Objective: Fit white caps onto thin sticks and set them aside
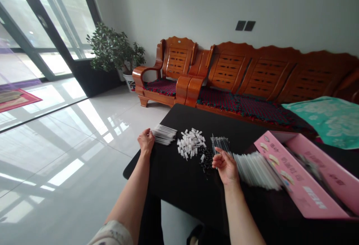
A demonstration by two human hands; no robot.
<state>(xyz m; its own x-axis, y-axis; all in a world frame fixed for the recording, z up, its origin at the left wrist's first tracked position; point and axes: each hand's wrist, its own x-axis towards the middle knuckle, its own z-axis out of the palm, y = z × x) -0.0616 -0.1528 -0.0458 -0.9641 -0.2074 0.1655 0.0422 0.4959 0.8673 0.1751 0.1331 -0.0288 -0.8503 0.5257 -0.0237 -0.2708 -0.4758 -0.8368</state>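
Observation:
At the table's left edge, my left hand [146, 140] has its fingers closed at the near ends of a row of slim white pen-like sticks [165, 134]. Whatever lies between those fingertips is too small to make out. My right hand [226, 166] is held over the table, index finger stretched out and the others loosely curled, with nothing visible in it. Just beyond it lies a bundle of thin dark-tipped pen refills [220, 141]. Between my hands are a heap of short white caps [191, 143] and a scatter of small black plugs [206, 159].
Clear-white tubes [256, 170] lie in a row right of my right hand, against a pink open box [297, 177]. All rest on a black table [185, 185]. Behind stand a wooden armchair [176, 62], a wooden sofa [258, 69] with a teal cloth [333, 121], and a potted plant [114, 50].

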